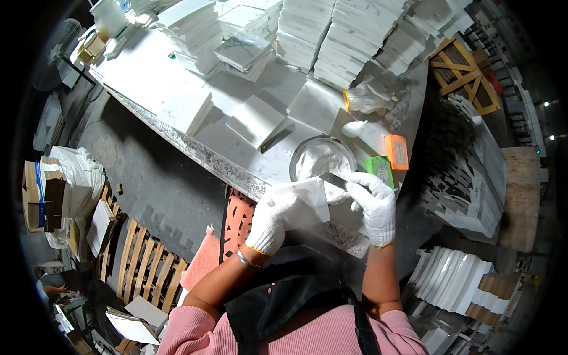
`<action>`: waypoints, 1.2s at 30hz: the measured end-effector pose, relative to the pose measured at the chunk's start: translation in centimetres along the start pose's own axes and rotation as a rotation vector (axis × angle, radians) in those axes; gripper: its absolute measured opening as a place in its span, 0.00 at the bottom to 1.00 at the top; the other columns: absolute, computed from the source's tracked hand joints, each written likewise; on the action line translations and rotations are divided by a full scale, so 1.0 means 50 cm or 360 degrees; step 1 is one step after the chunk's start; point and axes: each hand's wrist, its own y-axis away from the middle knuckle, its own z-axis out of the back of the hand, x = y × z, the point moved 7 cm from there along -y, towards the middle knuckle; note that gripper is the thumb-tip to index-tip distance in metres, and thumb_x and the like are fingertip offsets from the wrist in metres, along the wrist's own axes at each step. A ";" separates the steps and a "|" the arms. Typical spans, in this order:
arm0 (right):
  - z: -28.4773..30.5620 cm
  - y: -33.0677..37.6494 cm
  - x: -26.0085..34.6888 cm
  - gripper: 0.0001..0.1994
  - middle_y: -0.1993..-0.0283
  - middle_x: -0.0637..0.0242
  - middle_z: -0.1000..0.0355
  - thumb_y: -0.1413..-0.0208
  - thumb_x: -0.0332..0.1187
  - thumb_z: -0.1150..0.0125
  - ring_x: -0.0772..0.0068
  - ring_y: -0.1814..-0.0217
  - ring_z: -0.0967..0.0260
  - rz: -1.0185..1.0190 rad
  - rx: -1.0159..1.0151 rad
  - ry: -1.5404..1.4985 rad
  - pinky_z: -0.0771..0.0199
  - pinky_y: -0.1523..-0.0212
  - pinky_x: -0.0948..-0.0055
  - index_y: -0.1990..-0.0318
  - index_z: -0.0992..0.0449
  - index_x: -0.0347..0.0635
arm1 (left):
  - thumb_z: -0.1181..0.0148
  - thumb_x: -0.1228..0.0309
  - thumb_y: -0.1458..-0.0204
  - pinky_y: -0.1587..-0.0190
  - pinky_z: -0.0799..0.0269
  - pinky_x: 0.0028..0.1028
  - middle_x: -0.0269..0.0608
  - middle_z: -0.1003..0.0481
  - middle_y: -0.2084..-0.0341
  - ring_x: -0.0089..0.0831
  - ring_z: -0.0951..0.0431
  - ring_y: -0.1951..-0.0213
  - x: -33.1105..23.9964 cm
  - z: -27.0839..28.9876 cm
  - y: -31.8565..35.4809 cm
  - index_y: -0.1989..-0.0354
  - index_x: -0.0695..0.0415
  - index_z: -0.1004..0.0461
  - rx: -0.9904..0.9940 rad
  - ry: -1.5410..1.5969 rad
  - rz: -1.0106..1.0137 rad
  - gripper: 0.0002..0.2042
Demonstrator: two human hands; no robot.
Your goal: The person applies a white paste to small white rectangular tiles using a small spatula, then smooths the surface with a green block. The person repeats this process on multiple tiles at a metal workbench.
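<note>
My left hand (267, 223), in a white knitted glove, grips a thin white marble-look tile (309, 201) by its left side, over the table's near edge. My right hand (374, 207), gloved too, holds a flat dark scraper blade (332, 180), its end just above the tile's far right corner. Right behind the tile stands a round metal bowl (292, 158) with white paste (318, 161) in it. A green box (379, 172) and an orange box (396, 152) sit beyond my right hand. Farther left, a narrow dark tool (276, 138) lies by a pale tile (255, 119).
Tall stacks of marble tiles (302, 35) line the table's far side. A loose white glove (371, 98) lies at the right. The table's rough edge (231, 176) runs diagonally at the left. Wooden pallets (145, 254) and white stacked pieces (452, 278) stand on the floor.
</note>
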 end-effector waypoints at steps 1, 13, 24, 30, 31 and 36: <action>-0.002 -0.001 -0.007 0.10 0.66 0.69 0.21 0.41 0.26 0.34 0.86 0.75 0.32 -0.0033 0.0016 -0.0002 0.33 0.74 0.82 0.53 0.17 0.35 | 0.38 0.75 0.41 0.52 0.26 0.25 0.37 0.19 0.56 0.25 0.22 0.57 0.001 0.002 0.000 0.47 0.62 0.25 -0.0017 -0.0001 -0.0007 0.14; 0.024 0.011 -0.005 0.09 0.67 0.69 0.21 0.41 0.25 0.36 0.86 0.73 0.31 0.0020 -0.0027 0.0086 0.33 0.73 0.83 0.53 0.17 0.36 | 0.39 0.74 0.41 0.54 0.25 0.25 0.36 0.20 0.59 0.24 0.21 0.59 -0.005 -0.003 0.004 0.48 0.63 0.24 -0.0014 0.0001 0.0018 0.13; -0.029 -0.053 0.001 0.08 0.62 0.60 0.19 0.42 0.34 0.34 0.60 0.61 0.20 0.0785 0.0027 0.1342 0.21 0.59 0.65 0.58 0.15 0.45 | 0.39 0.70 0.42 0.57 0.24 0.25 0.38 0.20 0.61 0.25 0.21 0.62 -0.024 -0.034 0.007 0.47 0.66 0.24 0.0103 -0.0112 0.0030 0.17; 0.055 -0.118 0.032 0.20 0.60 0.64 0.24 0.49 0.38 0.25 0.70 0.62 0.25 0.0535 -0.0349 0.1158 0.24 0.60 0.71 0.49 0.19 0.45 | 0.36 0.64 0.44 0.59 0.22 0.26 0.40 0.19 0.66 0.28 0.20 0.65 -0.027 -0.043 0.009 0.46 0.69 0.25 0.0139 -0.0051 0.0036 0.23; 0.067 -0.137 0.036 0.21 0.59 0.64 0.24 0.50 0.38 0.24 0.69 0.60 0.25 0.0683 -0.0413 0.1260 0.23 0.58 0.70 0.48 0.20 0.44 | 0.35 0.64 0.44 0.59 0.22 0.26 0.41 0.20 0.66 0.28 0.20 0.66 -0.026 -0.042 0.008 0.46 0.69 0.25 0.0104 -0.0057 0.0016 0.23; 0.054 -0.257 0.006 0.22 0.53 0.58 0.22 0.51 0.41 0.27 0.54 0.49 0.24 0.0758 -0.0330 0.1311 0.24 0.49 0.62 0.48 0.21 0.48 | 0.36 0.65 0.44 0.60 0.23 0.27 0.38 0.20 0.67 0.27 0.20 0.66 -0.041 -0.062 0.014 0.47 0.67 0.25 0.0200 -0.0054 0.0068 0.21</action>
